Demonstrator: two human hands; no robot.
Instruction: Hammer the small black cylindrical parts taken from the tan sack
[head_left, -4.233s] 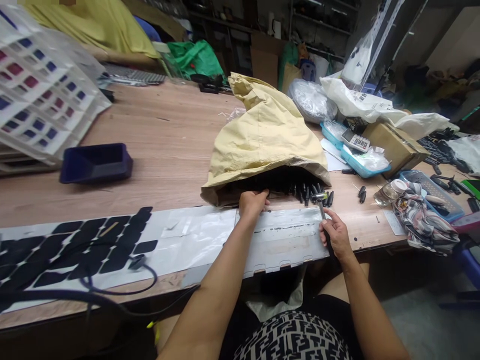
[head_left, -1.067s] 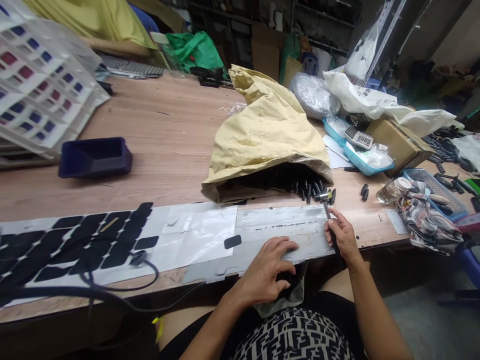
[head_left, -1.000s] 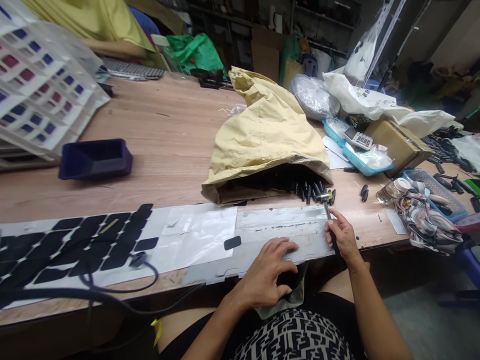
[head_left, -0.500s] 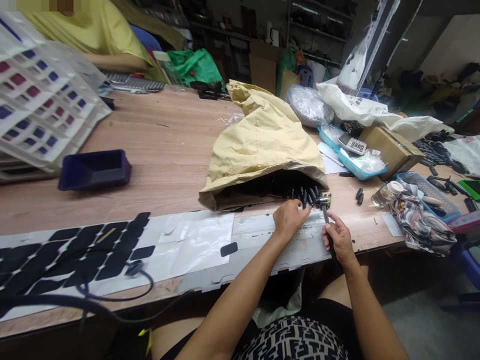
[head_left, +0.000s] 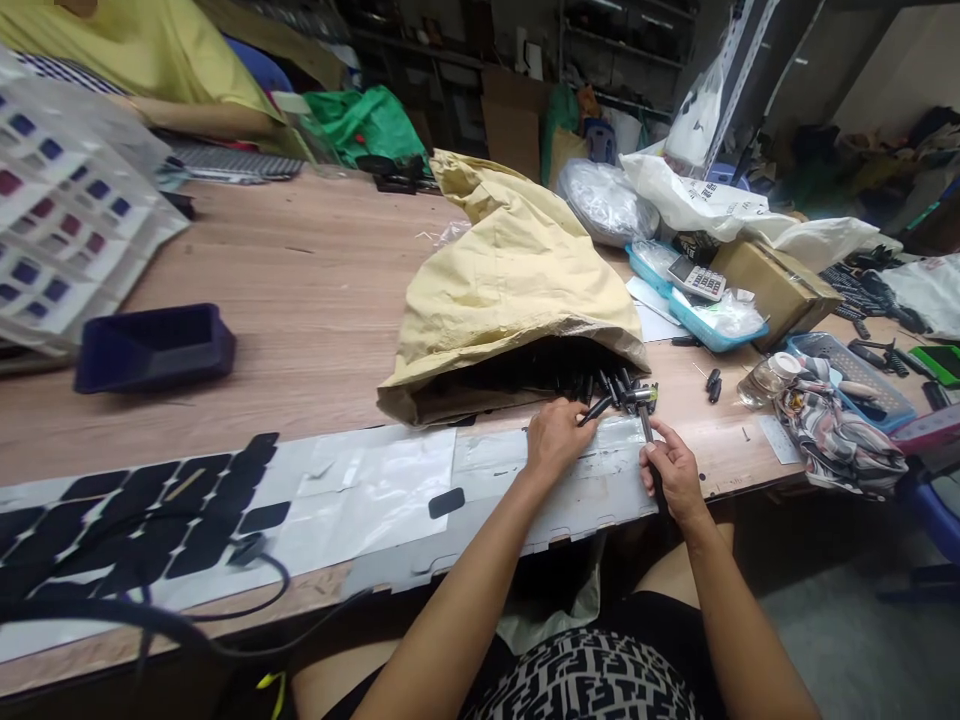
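Pinched in my left hand (head_left: 556, 437) is a slim black plastic piece (head_left: 598, 409), tilted up to the right. The hand is at the front lip of a tan cloth sack (head_left: 517, 275) lying on its side. Similar black pieces (head_left: 616, 386) spill from the sack's dark mouth, where most of the contents are hidden. My right hand (head_left: 671, 470) grips a small hammer (head_left: 646, 425) by its dark handle. Its metal head, with a yellow-green end, is up beside the loose pieces. Under both hands lies a grey-white sheet (head_left: 540, 490) along the table edge.
To the left are a dark purple tray (head_left: 157, 350), a white crate (head_left: 75, 220) and black pads on white backing (head_left: 187, 510) with a cable across them. At right are a glass jar (head_left: 766, 380), a patterned cloth (head_left: 836, 440) and blue baskets (head_left: 720, 325). A person in yellow (head_left: 172, 70) sits opposite.
My left hand has drawn a black piece away from the pile and now holds it aslant. My right hand keeps the hammer nearly where it was. The whole view has shifted slightly.
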